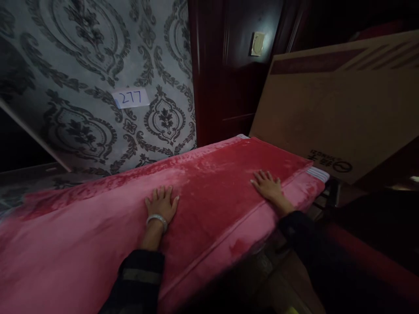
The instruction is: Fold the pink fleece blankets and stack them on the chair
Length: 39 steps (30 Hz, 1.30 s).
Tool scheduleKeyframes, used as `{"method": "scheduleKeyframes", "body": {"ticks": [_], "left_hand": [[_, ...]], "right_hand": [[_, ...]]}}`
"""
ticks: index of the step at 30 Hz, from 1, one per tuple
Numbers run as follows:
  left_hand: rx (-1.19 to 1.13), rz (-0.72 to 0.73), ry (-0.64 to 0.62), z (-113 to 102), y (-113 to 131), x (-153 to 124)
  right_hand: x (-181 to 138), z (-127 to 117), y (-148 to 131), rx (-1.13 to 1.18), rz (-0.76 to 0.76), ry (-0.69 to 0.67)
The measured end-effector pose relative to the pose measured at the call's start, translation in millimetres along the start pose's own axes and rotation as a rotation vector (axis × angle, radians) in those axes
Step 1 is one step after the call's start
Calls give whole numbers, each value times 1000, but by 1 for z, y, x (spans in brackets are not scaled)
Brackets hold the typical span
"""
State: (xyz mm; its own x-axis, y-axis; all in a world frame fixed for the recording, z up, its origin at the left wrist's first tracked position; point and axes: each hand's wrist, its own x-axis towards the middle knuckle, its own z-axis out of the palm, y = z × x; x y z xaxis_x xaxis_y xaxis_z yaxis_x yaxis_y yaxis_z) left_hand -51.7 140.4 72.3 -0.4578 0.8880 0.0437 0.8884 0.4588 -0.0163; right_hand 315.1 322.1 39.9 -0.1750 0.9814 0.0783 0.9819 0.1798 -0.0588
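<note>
Fingers spread flat, gripping nothing. Left hand point(161, 206) rests on red-and-pink plush cloth point(209, 200) at the colour boundary; right hand point(269, 186) closer to its right end. Cloth directly under both, long axis left–right; support hidden. Printed cardboard point(330, 109) beyond right end.

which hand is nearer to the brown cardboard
Right. The right hand rests on the red cloth, toward the end near the brown cardboard; the left hand rests on the cloth farther from the cardboard.

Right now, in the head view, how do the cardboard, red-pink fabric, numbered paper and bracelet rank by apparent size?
1. Red-pink fabric
2. Cardboard
3. Numbered paper
4. Bracelet, clearly smallest
</note>
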Motion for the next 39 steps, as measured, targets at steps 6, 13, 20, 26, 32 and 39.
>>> {"method": "scheduleKeyframes", "body": {"ticks": [6,13,20,26,32,39], "left_hand": [[-5,-2,-1,0,-1,0],[71,6,-36,-1,-4,5],[75,3,-12,4,-4,9],[43,21,21,3,-6,11],[-22,165,85,7,0,7],[-91,619,32,-16,78,22]], "right_hand": [[6,-37,-53,40,-149,42],[33,-33,-193,155,-653,-75],[83,-16,-61,80,-182,-50],[58,-13,102,-32,316,-72],[46,-31,69,52,106,95],[76,-48,-61,260,-413,-166]]}}
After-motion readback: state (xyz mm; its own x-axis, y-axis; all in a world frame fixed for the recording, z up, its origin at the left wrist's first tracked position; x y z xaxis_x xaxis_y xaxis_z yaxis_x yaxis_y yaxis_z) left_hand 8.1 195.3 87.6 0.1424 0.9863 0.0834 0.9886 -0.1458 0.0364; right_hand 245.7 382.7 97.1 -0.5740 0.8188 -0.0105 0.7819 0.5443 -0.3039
